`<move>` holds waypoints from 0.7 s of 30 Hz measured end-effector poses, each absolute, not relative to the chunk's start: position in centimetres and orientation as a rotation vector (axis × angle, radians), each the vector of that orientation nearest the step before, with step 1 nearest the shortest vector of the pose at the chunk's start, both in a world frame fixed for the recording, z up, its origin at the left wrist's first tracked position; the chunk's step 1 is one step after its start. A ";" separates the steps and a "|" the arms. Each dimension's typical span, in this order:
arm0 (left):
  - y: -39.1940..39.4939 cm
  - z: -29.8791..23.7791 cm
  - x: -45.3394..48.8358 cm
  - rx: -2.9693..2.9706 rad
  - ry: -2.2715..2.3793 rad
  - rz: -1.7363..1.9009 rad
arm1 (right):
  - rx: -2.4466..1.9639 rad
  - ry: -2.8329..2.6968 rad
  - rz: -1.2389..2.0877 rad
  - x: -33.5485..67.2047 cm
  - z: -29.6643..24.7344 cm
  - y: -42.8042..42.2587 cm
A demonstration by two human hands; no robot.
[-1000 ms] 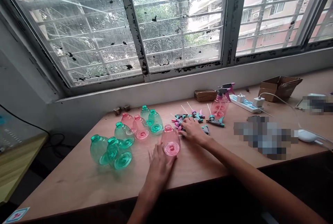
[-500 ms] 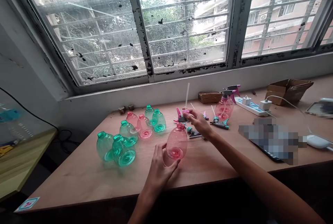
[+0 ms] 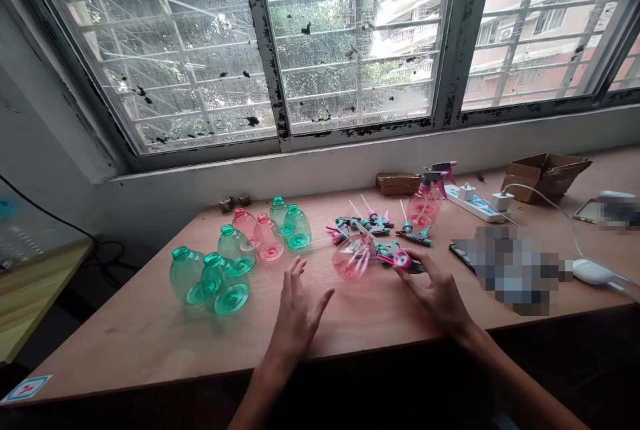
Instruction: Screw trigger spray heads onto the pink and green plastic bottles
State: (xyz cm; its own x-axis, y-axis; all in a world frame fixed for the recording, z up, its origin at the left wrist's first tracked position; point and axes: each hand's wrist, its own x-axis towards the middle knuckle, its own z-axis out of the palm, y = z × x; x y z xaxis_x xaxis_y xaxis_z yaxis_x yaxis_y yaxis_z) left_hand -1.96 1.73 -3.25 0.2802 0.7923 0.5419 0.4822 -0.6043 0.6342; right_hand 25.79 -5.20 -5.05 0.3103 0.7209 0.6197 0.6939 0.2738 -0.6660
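Note:
A pink plastic bottle (image 3: 354,257) lies on its side on the wooden table (image 3: 150,330), with a thin white tube showing inside it. A pink and teal spray head (image 3: 397,259) sits at its mouth. My right hand (image 3: 440,291) lies low over the table, fingers stretched out, fingertips at that spray head. My left hand (image 3: 297,307) hovers just left of the bottle, fingers spread and holding nothing. Loose spray heads (image 3: 367,223) lie behind the bottle.
Green bottles (image 3: 210,277) stand at the left, with pink bottles (image 3: 265,238) and more green ones (image 3: 295,227) behind them. An assembled pink spray bottle (image 3: 425,198), a power strip (image 3: 475,202), a cardboard box (image 3: 547,170) and a white mouse (image 3: 593,271) are on the right.
The pink bottle was upright in my left hand; now it lies on the table and my left hand has let go. My right hand came down from holding the spray head above the bottle.

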 end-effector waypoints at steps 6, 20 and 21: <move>1.2 -1.7 3.9 2.506 1.048 1.029 | -1.394 -1.452 0.137 25.7 -5.0 -4.8; -0.9 -2.1 -0.6 1.260 0.915 1.341 | -1.171 -0.974 0.702 26.2 -4.0 -6.0; -1.1 -1.9 -1.1 1.173 0.869 1.360 | -1.148 -0.950 0.787 26.2 -4.2 -6.0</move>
State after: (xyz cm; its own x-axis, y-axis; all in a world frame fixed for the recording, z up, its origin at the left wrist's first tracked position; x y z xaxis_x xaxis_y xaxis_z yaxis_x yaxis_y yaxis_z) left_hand -1.14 -1.13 -1.90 0.0767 0.9827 0.1688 -0.2597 -0.1438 0.9549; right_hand 26.24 -5.95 -4.20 0.4033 0.8917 0.2054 -0.0362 0.2398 -0.9701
